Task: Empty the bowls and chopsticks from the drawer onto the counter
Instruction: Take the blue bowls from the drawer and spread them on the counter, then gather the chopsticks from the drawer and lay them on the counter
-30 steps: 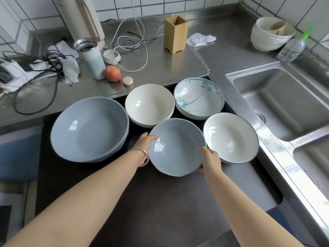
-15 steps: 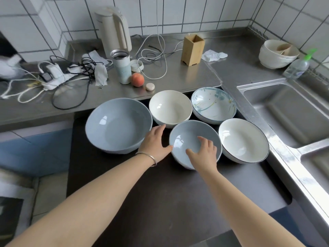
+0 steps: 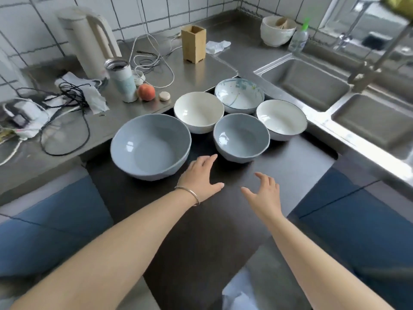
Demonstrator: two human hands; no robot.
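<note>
Several bowls stand in the open dark drawer [image 3: 223,220]: a large grey-blue bowl [image 3: 150,145] at left, a cream bowl [image 3: 198,111] behind, a patterned bowl [image 3: 239,95] at the back, a small grey-blue bowl [image 3: 241,137] in the middle and a white dark-rimmed bowl [image 3: 281,118] at right. My left hand [image 3: 201,175], with a bangle on the wrist, hovers open just in front of the two grey-blue bowls, touching nothing. My right hand [image 3: 264,191] is open with spread fingers over the bare drawer floor. No chopsticks are visible.
The steel counter [image 3: 201,72] behind holds a wooden holder [image 3: 193,44], a kettle [image 3: 89,41], a tumbler [image 3: 123,82], a peach [image 3: 146,92], cables and tissues. A double sink [image 3: 312,83] lies to the right, with stacked white bowls [image 3: 276,30] and a bottle [image 3: 298,39] behind it.
Both hands let go of the small grey-blue bowl and drew back toward me. The bowl stays in the drawer. The camera has pulled back and tilted up.
</note>
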